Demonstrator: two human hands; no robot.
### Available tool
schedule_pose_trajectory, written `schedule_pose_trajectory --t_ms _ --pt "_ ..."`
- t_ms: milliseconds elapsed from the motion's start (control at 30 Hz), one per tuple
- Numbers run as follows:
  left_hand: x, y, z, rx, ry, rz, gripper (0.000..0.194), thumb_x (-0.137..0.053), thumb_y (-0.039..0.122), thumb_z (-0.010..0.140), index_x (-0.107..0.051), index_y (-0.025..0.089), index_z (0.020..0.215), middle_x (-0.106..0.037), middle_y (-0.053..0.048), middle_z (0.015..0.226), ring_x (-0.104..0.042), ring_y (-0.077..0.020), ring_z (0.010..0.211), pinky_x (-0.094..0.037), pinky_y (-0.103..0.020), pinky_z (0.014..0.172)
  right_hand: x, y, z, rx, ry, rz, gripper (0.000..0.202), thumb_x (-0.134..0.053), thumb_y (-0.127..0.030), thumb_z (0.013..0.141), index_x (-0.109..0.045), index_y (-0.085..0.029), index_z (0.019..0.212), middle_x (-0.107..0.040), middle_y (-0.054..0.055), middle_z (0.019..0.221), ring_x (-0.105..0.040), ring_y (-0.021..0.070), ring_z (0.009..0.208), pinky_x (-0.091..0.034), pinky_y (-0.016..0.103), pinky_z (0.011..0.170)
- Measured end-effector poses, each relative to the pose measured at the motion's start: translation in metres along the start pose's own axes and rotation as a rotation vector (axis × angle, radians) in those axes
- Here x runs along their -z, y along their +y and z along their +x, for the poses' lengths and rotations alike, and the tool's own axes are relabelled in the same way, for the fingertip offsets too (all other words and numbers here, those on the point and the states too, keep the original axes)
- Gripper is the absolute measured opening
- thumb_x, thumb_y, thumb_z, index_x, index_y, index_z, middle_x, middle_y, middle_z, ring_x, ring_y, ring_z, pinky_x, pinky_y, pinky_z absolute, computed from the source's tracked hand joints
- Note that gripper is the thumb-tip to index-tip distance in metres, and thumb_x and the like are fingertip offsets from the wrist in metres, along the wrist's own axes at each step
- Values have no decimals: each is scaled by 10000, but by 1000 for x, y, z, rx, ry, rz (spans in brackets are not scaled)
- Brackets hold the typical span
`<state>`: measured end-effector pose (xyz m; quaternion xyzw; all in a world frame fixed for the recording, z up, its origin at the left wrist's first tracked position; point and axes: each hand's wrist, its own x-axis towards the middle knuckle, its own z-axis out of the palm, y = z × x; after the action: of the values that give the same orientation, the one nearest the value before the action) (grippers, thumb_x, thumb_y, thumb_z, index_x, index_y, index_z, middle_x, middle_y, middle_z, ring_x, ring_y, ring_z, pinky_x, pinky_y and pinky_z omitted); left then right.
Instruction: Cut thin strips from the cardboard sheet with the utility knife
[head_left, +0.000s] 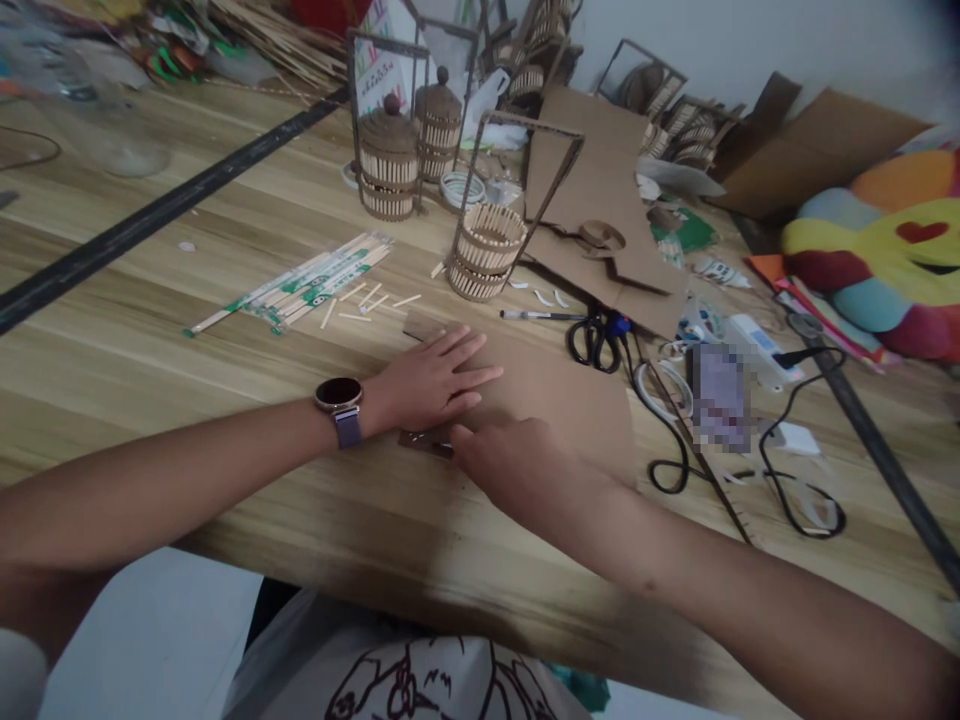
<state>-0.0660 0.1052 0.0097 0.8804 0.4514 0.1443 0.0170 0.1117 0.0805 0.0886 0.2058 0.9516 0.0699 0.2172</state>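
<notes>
A piece of brown cardboard (577,400) with a curved right end lies flat on the table under both hands. My left hand (427,380), with a watch (339,400) on its wrist, presses on the cardboard's left part, its fingers spread. My right hand (510,455) is closed low over the cardboard's near edge. Between the two hands a narrow dark strip (424,441) with light marks shows at that edge. Whatever the right fingers grip is hidden behind the hand.
Packs of wooden sticks (315,280) and loose short pieces lie beyond my left hand. Small stick-walled buckets (487,250) with tall handles stand behind. Scissors (594,340), a pen (540,315), a phone (720,398) and black cable (667,478) lie to the right.
</notes>
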Motion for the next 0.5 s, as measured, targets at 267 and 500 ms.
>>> schedule_pose_trajectory --t_ms 267,500 --pt "-3 -2 0 -5 22 -12 448 -415 369 1011 -465 232 1435 -319 -142 1566 -235 -346 1451 -238 -539 1161 -36 28 -50 -161 -117 28 260 -490 -167 958 -591 -203 1194 -705 50 634 -694 228 542 -325 229 409" --pt "-5 -3 1 -1 21 -31 449 -414 376 1010 -462 234 1434 -314 -134 1572 -209 -329 1464 -219 -534 1168 -46 46 -68 -178 -84 337 258 -417 -320 1004 -577 -194 1162 -740 89 949 -713 239 841 -462 276 606"
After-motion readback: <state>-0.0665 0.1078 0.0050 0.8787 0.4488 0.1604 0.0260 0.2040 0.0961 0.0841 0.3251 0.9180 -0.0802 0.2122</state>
